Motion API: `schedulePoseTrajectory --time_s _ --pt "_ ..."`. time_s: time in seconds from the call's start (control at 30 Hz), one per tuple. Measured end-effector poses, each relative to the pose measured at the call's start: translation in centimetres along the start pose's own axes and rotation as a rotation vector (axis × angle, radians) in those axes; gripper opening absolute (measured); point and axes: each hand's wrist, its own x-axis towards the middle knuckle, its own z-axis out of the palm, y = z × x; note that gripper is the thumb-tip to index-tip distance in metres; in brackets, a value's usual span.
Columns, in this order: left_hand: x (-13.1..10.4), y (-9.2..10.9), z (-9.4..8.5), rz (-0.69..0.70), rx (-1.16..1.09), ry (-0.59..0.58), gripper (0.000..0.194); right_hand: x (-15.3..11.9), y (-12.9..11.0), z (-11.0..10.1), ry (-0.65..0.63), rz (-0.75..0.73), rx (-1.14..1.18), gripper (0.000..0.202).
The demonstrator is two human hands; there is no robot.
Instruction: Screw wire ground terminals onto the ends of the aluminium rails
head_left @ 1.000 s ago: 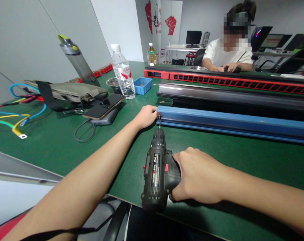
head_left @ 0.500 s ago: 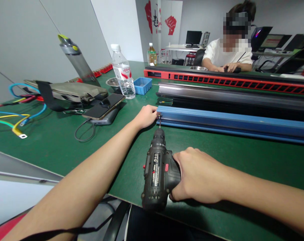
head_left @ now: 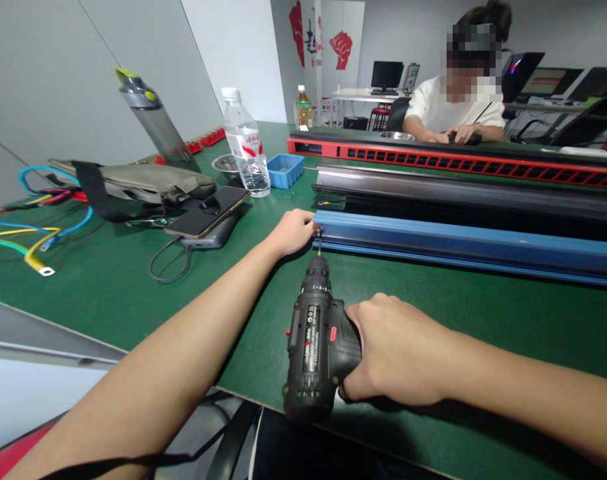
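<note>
My right hand is wrapped round the handle of a black cordless drill, which lies low over the table's near edge and points away from me. Its thin bit reaches the left end of a long blue metal profile, at a small dark fastener too small to make out fully. My left hand is closed at that same end of the profile, its fingertips partly hidden behind it. A dark grey profile lies just behind the blue one.
Behind the profiles runs a red and black slotted rail. To the left are a water bottle, a blue bin, a phone, a grey bag and coloured cables. A person sits across the green table.
</note>
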Motion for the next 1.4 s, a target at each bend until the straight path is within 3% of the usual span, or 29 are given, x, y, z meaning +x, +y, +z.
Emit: schedulePoseTrajectory --time_s 0.37,1.4 --pt "0.03 -0.13 -0.02 -0.001 -0.009 -0.009 0.036 -0.10 -0.13 -0.05 -0.047 0.011 -0.010 0.029" --pt "-0.07 0.14 -0.06 0.009 0.034 -0.001 0.039 -0.01 0.01 0.02 -0.011 -0.012 0.006 0.026"
